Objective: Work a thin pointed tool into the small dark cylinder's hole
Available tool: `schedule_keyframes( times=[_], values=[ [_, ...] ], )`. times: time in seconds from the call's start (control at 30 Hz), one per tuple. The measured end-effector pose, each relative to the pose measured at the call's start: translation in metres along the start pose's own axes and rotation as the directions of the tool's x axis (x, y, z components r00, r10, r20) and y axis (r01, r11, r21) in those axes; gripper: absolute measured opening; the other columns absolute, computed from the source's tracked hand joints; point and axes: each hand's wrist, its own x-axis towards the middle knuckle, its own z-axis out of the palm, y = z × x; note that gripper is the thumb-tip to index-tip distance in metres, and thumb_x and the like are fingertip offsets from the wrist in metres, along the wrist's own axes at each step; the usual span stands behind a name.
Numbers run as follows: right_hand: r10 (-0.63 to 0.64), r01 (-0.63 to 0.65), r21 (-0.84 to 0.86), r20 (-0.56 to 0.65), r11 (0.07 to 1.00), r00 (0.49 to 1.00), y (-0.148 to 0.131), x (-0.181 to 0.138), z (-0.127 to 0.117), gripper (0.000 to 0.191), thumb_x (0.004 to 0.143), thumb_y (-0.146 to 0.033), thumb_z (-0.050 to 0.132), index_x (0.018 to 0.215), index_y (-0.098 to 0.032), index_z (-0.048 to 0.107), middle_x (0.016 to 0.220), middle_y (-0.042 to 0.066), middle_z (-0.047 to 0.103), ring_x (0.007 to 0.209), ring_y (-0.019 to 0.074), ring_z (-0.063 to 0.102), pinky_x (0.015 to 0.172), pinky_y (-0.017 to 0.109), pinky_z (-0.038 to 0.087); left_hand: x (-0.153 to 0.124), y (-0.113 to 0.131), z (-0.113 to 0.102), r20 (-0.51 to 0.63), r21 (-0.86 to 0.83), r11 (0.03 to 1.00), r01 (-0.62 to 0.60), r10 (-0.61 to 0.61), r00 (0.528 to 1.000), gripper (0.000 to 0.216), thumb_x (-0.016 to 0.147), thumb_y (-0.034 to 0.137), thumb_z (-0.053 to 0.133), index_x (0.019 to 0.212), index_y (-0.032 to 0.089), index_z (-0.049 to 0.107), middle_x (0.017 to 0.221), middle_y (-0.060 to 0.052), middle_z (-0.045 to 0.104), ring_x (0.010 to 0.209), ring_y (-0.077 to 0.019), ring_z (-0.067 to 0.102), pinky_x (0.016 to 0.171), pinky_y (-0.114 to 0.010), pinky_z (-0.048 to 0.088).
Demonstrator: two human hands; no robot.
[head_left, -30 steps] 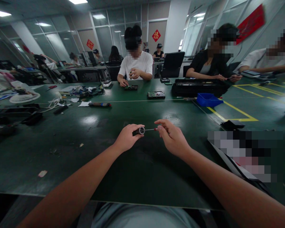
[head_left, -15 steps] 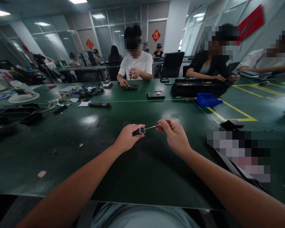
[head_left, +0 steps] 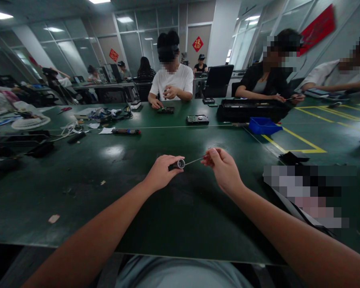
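Near the middle of the head view my left hand [head_left: 161,173] is closed around a short black cylinder [head_left: 180,164] with a silver-rimmed round end, like a small flashlight. That end faces right and toward me. My right hand [head_left: 223,168] pinches a slim screwdriver [head_left: 194,161], its handle mostly hidden by the fingers. The thin metal shaft points left, and its tip is at the cylinder's rim; whether it is inside or only touching, I cannot tell. Both hands are above the green table [head_left: 180,216].
Ahead lie a hard drive [head_left: 198,119], a black and grey tool [head_left: 126,131] and a blue bin [head_left: 264,125]. A long black housing [head_left: 252,110] stands behind the bin. Cables [head_left: 105,114] and a white fan [head_left: 30,121] are at left. Co-workers sit across the table.
My right hand has shifted a little right and up with the screwdriver, and more of the shaft shows between the hands. The cylinder in my left hand has barely moved.
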Motion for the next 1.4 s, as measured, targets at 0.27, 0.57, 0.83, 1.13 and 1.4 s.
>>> schedule_keyframes(
  times=[0.27,0.57,0.83,1.13,1.4],
  values=[
    [-0.155,0.164,-0.191,0.060,0.968,0.986,-0.010,-0.007,-0.001,0.028,0.096,-0.046,0.051,0.094,-0.020,0.061,0.083,0.005,0.068,0.076,0.0183,0.066,0.074,0.037,0.054,-0.001,0.005,-0.002,0.013,0.003,1.000,0.027,-0.027,1.000,0.040,0.089,0.032,0.070,0.128,0.027,0.064,0.120,-0.004,0.070,0.110,-0.0240,0.061,0.100,-0.044,0.045],
    [-0.187,0.218,-0.411,0.115,0.885,0.976,-0.022,-0.014,0.000,0.029,0.093,-0.047,0.056,0.088,-0.020,0.066,0.073,0.003,0.072,0.066,0.0174,0.067,0.063,0.031,0.048,-0.001,0.005,-0.001,0.000,0.017,1.000,0.011,-0.011,1.000,0.038,0.087,0.028,0.072,0.125,0.026,0.065,0.118,-0.004,0.070,0.109,-0.0227,0.062,0.100,-0.042,0.045],
    [-0.256,0.299,-0.541,0.157,0.786,0.954,-0.025,-0.015,-0.003,0.027,0.089,-0.047,0.064,0.078,-0.022,0.066,0.066,0.001,0.069,0.058,0.0163,0.061,0.057,0.029,0.043,-0.002,0.003,0.001,0.008,0.000,1.000,0.006,-0.006,1.000,0.039,0.087,0.028,0.072,0.125,0.026,0.065,0.117,-0.004,0.070,0.108,-0.0231,0.062,0.100,-0.042,0.046],
    [-0.287,0.404,-0.487,0.298,0.775,0.910,-0.027,-0.018,-0.004,0.012,0.092,-0.027,0.055,0.097,-0.022,0.064,0.088,0.005,0.072,0.080,0.0211,0.068,0.073,0.035,0.051,-0.003,0.001,0.001,0.023,-0.004,1.000,0.026,-0.026,0.999,0.039,0.089,0.029,0.070,0.127,0.027,0.064,0.118,-0.004,0.069,0.110,-0.0238,0.061,0.098,-0.042,0.047],
    [-0.222,0.317,-0.532,0.236,0.786,0.946,-0.027,-0.019,0.000,0.029,0.100,-0.040,0.043,0.105,-0.020,0.064,0.063,-0.001,0.061,0.055,0.0166,0.058,0.057,0.030,0.042,-0.002,0.004,0.001,0.022,-0.012,1.000,0.019,-0.019,1.000,0.038,0.088,0.027,0.071,0.126,0.027,0.065,0.117,-0.004,0.070,0.107,-0.0229,0.061,0.097,-0.041,0.047]
  ],
)
